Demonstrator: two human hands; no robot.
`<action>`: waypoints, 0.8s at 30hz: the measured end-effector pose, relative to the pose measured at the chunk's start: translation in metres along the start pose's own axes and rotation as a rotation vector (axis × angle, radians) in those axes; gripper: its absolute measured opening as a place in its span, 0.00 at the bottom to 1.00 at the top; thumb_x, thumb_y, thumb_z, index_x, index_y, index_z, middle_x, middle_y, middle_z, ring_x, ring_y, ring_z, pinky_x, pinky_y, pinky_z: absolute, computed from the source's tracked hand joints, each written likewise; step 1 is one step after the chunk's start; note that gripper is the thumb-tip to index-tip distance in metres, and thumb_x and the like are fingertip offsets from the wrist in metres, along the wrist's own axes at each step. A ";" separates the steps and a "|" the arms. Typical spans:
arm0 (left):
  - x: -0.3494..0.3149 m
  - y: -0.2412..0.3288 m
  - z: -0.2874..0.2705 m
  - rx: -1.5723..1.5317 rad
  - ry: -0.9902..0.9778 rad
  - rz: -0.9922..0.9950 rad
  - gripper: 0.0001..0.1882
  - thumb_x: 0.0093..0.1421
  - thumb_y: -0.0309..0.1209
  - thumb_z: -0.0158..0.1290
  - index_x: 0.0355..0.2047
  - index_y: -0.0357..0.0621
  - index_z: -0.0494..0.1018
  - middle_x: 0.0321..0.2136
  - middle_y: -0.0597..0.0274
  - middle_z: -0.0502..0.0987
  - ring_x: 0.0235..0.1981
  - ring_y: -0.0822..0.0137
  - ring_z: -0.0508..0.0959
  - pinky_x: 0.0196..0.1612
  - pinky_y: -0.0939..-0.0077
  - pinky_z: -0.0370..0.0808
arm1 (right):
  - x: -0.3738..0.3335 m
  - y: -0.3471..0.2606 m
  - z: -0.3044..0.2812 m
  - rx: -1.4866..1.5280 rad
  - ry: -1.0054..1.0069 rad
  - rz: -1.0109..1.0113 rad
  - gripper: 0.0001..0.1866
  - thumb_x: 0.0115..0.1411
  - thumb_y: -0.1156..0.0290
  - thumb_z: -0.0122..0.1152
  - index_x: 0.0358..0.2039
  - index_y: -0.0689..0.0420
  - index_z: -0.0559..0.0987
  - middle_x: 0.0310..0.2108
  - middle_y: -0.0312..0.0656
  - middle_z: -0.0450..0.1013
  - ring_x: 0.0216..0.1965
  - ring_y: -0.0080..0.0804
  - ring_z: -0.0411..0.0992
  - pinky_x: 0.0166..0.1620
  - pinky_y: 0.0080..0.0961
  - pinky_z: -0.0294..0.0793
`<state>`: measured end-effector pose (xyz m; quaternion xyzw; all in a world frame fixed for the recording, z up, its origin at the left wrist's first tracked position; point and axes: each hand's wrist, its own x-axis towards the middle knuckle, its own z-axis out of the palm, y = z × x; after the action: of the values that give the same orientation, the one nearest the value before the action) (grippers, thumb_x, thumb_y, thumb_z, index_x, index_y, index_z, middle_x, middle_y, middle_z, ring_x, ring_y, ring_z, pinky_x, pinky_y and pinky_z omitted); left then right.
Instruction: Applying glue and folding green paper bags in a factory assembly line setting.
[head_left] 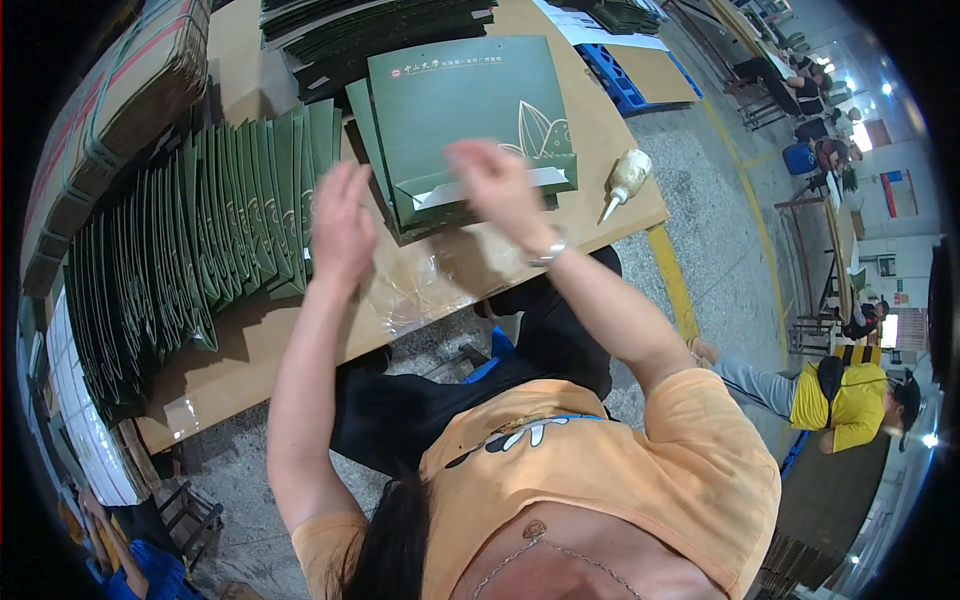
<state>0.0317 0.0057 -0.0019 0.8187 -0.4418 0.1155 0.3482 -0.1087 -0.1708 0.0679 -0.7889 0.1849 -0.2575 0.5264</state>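
Both my hands are raised above the brown worktable (270,345), holding nothing. My left hand (341,222) hovers with fingers spread, just right of a fanned row of dark green flat paper bags (200,250). My right hand (497,186) is blurred, fingers apart, over the lower edge of a dark green paper bag (460,110) lying flat in front of me, its white-lined bottom flap (440,192) folded open. More green bags lie under it.
A glue squeeze bottle (624,178) lies at the table's right edge. Stacked cardboard (110,100) sits at the far left, dark flat sheets (370,30) at the back. A person in yellow (850,395) crouches on the floor at right; others sit farther back.
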 end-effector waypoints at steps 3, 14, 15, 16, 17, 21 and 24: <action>0.012 0.046 0.022 -0.149 -0.043 0.198 0.21 0.54 0.20 0.49 0.50 0.43 0.74 0.52 0.53 0.73 0.55 0.53 0.70 0.58 0.62 0.68 | 0.012 0.053 -0.093 -0.219 0.479 -0.031 0.11 0.62 0.68 0.58 0.38 0.62 0.81 0.30 0.49 0.78 0.32 0.32 0.76 0.35 0.29 0.73; -0.003 0.039 0.059 -0.024 -0.227 0.054 0.15 0.57 0.28 0.53 0.45 0.41 0.75 0.40 0.56 0.76 0.43 0.52 0.75 0.47 0.59 0.72 | -0.053 0.095 -0.119 -0.482 0.083 -0.002 0.10 0.60 0.67 0.57 0.31 0.61 0.81 0.28 0.48 0.75 0.34 0.45 0.74 0.39 0.36 0.73; -0.004 0.040 0.060 -0.024 -0.237 0.060 0.15 0.57 0.28 0.53 0.45 0.41 0.75 0.40 0.56 0.76 0.43 0.52 0.75 0.47 0.59 0.72 | -0.059 0.099 -0.117 -0.478 0.072 -0.003 0.09 0.60 0.70 0.56 0.36 0.58 0.81 0.30 0.47 0.75 0.35 0.45 0.73 0.40 0.36 0.73; -0.003 0.045 0.061 -0.005 -0.159 0.011 0.15 0.58 0.29 0.53 0.45 0.41 0.74 0.38 0.55 0.76 0.41 0.51 0.75 0.46 0.58 0.73 | -0.063 0.099 -0.114 -0.479 0.080 0.005 0.09 0.60 0.70 0.56 0.36 0.58 0.81 0.30 0.47 0.75 0.35 0.45 0.73 0.40 0.36 0.73; -0.002 0.050 0.062 0.013 -0.082 -0.038 0.15 0.58 0.30 0.53 0.45 0.40 0.74 0.37 0.55 0.76 0.40 0.50 0.75 0.45 0.57 0.73 | -0.066 0.099 -0.108 -0.455 0.113 -0.046 0.10 0.59 0.70 0.57 0.41 0.57 0.80 0.31 0.47 0.75 0.36 0.45 0.73 0.41 0.36 0.72; 0.009 0.071 0.072 -0.066 -0.042 -0.462 0.15 0.61 0.33 0.53 0.47 0.42 0.72 0.39 0.50 0.76 0.43 0.51 0.75 0.44 0.59 0.72 | -0.091 0.123 -0.094 -0.474 0.273 -0.098 0.21 0.55 0.72 0.60 0.51 0.56 0.73 0.38 0.47 0.75 0.41 0.48 0.71 0.47 0.39 0.70; -0.004 0.063 0.091 0.005 0.083 -0.220 0.14 0.60 0.31 0.53 0.45 0.41 0.72 0.45 0.48 0.74 0.45 0.50 0.74 0.45 0.58 0.71 | -0.101 0.144 -0.095 -0.707 0.186 -0.310 0.14 0.50 0.73 0.61 0.39 0.55 0.77 0.40 0.43 0.75 0.42 0.46 0.71 0.49 0.41 0.67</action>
<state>-0.0324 -0.0765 -0.0410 0.8577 -0.3341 0.1112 0.3747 -0.2497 -0.2382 -0.0571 -0.9133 0.1877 -0.3250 0.1583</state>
